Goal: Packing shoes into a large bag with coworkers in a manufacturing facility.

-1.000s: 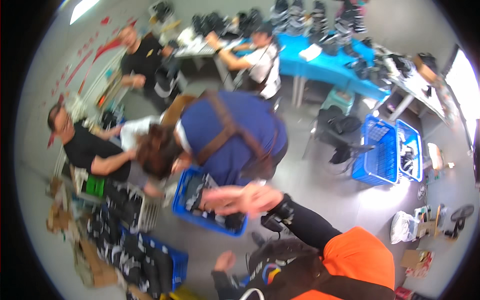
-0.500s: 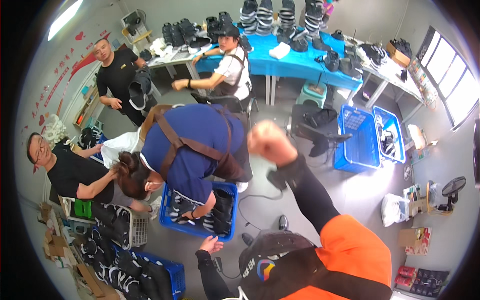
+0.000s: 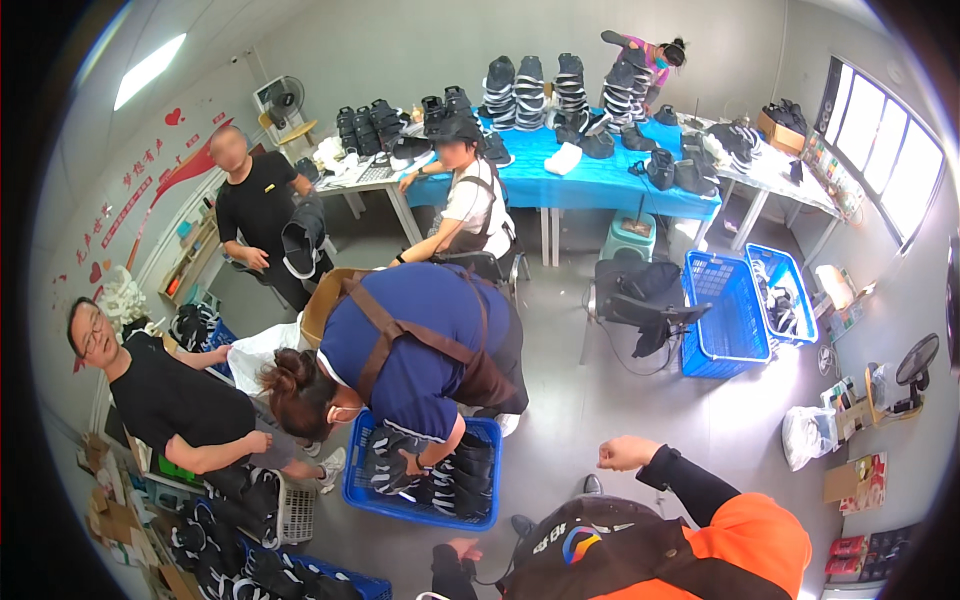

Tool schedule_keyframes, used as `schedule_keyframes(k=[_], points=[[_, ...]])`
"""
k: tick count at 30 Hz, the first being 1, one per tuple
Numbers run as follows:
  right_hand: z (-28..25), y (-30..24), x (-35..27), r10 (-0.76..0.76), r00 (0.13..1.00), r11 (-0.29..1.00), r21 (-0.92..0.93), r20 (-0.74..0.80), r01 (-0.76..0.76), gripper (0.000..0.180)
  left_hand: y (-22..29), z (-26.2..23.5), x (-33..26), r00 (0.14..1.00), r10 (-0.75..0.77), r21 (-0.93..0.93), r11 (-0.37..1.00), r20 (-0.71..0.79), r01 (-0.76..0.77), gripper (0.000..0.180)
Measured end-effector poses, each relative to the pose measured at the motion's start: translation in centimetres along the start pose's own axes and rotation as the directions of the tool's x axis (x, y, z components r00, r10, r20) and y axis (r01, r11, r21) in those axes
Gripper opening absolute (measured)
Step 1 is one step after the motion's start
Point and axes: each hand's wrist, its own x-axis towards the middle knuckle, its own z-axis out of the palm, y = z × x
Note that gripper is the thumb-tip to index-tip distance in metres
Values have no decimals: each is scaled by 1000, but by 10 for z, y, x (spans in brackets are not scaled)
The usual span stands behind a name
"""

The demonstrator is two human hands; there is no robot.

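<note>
my right hand (image 3: 627,453) is curled in on itself, nothing showing in its grip, apart from the blue basket (image 3: 420,513). my left hand (image 3: 465,549) is near the basket; i can't tell how far that grip is spread. black shoes (image 3: 472,472) already line the basket, but a co-worker's hand (image 3: 411,462) is among them, so i'd judge that unfinished; stacked shoes (image 3: 570,88) remain on the table (image 3: 600,196).

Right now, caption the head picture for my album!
Right hand hovers; a bent co-worker reaches into a blue basket of shoes.
</note>
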Motion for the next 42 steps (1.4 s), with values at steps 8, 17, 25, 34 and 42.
schedule_keyframes(k=[8, 17, 25, 34, 42], points=[[-2, -44, 10, 58, 997, 996, 69, -54, -54, 36, -51, -22, 0, 969, 64, -229, 966, -237, -120, 40], [26, -71, 21, -20, 995, 999, -26, -97, 18, 33, -7, -13, 34, 992, 68, -96, 992, -108, -78, 35], [60, -86, 26, 47, 998, 996, 79, -40, -43, 30, 3, -14, 20, 989, 144, 121, 983, -45, -138, 39], [73, -131, 36, 36, 999, 995, 93, -18, -34, 32, -77, -43, -2, 992, 57, -50, 997, -113, -62, 36], [79, -143, 43, 32, 997, 996, 79, 75, -37, 32, -122, -63, -14, 989, 90, -230, 966, -113, -115, 38]])
